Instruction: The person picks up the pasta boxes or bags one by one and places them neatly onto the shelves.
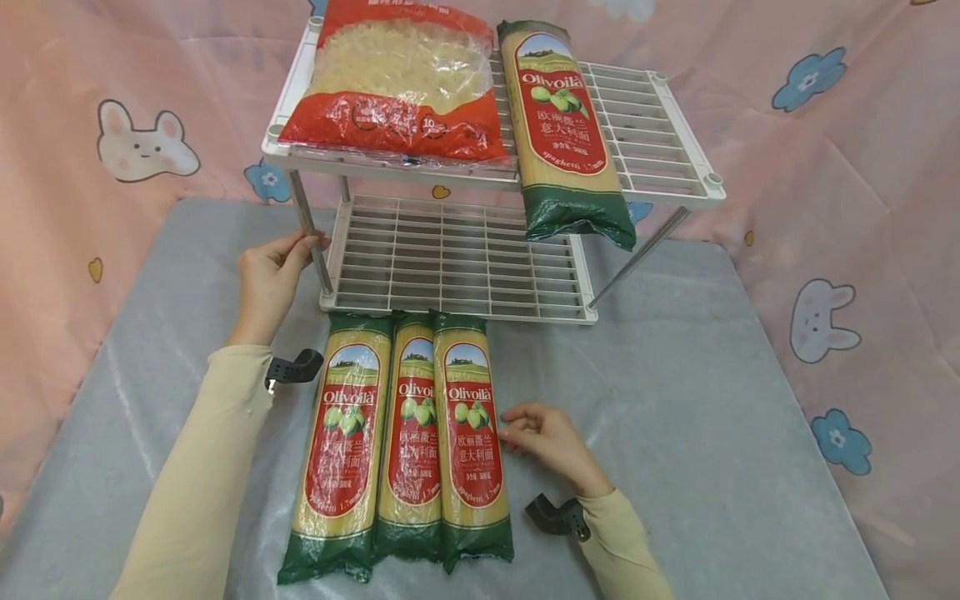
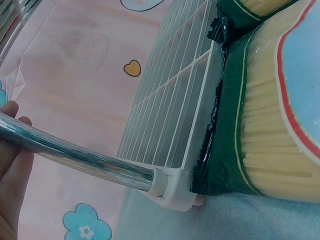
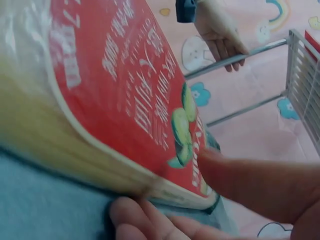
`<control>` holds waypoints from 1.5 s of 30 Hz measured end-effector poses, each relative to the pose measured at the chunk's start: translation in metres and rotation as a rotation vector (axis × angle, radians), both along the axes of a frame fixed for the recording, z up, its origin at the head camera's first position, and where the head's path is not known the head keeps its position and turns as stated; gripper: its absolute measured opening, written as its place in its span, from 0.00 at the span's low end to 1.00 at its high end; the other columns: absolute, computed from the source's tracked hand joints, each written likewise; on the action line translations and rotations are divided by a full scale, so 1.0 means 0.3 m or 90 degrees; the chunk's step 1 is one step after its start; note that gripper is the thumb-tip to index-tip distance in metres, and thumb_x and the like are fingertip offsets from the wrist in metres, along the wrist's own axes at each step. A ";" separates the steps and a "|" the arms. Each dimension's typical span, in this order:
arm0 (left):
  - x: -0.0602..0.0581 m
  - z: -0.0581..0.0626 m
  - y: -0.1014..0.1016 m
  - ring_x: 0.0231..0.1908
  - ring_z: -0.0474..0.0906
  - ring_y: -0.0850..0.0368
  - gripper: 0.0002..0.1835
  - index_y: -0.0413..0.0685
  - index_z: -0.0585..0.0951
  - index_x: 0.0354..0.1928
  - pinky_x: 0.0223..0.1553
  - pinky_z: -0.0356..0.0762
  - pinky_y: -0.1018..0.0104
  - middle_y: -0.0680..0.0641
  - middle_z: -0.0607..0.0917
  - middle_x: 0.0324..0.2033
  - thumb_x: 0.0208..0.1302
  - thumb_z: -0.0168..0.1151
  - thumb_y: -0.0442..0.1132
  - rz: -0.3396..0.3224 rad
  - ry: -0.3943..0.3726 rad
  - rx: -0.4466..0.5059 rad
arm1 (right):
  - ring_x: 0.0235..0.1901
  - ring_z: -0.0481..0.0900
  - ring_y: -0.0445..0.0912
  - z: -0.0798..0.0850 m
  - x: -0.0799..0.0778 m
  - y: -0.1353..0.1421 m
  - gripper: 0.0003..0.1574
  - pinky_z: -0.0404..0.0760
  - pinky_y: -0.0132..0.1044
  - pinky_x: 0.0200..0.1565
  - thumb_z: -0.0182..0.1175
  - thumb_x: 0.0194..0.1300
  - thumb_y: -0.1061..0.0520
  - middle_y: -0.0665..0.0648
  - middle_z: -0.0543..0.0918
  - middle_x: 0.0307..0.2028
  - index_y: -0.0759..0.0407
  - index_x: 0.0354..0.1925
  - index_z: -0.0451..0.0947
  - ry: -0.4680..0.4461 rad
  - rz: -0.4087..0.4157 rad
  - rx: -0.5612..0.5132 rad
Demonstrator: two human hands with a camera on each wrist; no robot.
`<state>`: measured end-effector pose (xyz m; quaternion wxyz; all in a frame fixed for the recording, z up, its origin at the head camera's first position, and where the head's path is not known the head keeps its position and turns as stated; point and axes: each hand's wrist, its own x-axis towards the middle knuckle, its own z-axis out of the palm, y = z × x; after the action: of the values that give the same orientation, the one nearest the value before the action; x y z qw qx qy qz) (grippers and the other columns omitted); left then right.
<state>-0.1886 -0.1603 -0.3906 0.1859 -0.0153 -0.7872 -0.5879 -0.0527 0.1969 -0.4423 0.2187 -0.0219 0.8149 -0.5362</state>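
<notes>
My left hand (image 1: 267,279) grips the left front metal post (image 2: 80,156) of a white two-tier rack (image 1: 678,171), its fingers passing behind the post. In the head view, three green-ended packs of spaghetti lie side by side before the rack: the left pack (image 1: 337,500), the middle pack (image 1: 408,521) and the right pack (image 1: 474,517). My right hand (image 1: 551,442) is at the right edge of the right pack, fingers loosely bent. The right wrist view shows its thumb (image 3: 250,182) over the red label side and its fingertips (image 3: 131,212) low beside the pack, near the grey cloth.
On the upper tier lie a red-and-clear bag of pasta (image 1: 405,67) and another spaghetti pack (image 1: 562,125), whose green end juts past the front edge. The lower tier (image 1: 457,258) has a slatted grid. Pink printed curtains (image 1: 862,208) surround the grey cloth-covered table (image 1: 697,433).
</notes>
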 end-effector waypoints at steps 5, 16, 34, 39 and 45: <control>-0.002 0.000 0.001 0.44 0.81 0.65 0.17 0.33 0.82 0.48 0.49 0.79 0.70 0.36 0.84 0.43 0.68 0.56 0.41 0.000 0.004 0.001 | 0.26 0.81 0.48 -0.002 -0.003 -0.010 0.22 0.85 0.39 0.31 0.61 0.63 0.60 0.62 0.84 0.28 0.79 0.46 0.72 -0.042 -0.018 -0.023; 0.001 0.004 0.003 0.44 0.81 0.64 0.17 0.35 0.82 0.48 0.49 0.79 0.70 0.37 0.84 0.43 0.68 0.56 0.42 0.002 -0.003 -0.002 | 0.24 0.77 0.42 0.001 0.002 -0.024 0.20 0.83 0.34 0.30 0.64 0.59 0.61 0.57 0.82 0.26 0.78 0.42 0.74 -0.044 -0.003 -0.010; 0.002 0.005 0.001 0.45 0.81 0.64 0.17 0.34 0.81 0.49 0.50 0.79 0.70 0.37 0.84 0.43 0.68 0.56 0.41 0.000 -0.006 0.013 | 0.30 0.79 0.42 0.008 0.044 -0.069 0.27 0.79 0.33 0.38 0.66 0.56 0.64 0.58 0.81 0.33 0.74 0.48 0.66 -0.064 -0.031 -0.060; 0.003 0.000 0.001 0.45 0.81 0.65 0.17 0.35 0.81 0.49 0.49 0.79 0.70 0.38 0.84 0.43 0.68 0.57 0.41 0.002 -0.013 0.003 | 0.28 0.80 0.42 0.000 0.046 -0.076 0.26 0.80 0.33 0.36 0.65 0.56 0.65 0.57 0.82 0.30 0.76 0.49 0.66 -0.080 -0.069 -0.086; 0.001 0.002 0.006 0.43 0.81 0.67 0.16 0.35 0.83 0.48 0.49 0.79 0.71 0.37 0.84 0.42 0.68 0.57 0.41 0.013 -0.010 -0.001 | 0.27 0.80 0.41 -0.013 0.050 -0.077 0.28 0.80 0.32 0.35 0.64 0.56 0.66 0.56 0.82 0.28 0.80 0.51 0.67 -0.083 -0.088 -0.132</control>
<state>-0.1883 -0.1585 -0.3901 0.1860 -0.0028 -0.7892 -0.5853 -0.0378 0.1738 -0.4462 0.2306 0.0466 0.7390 -0.6314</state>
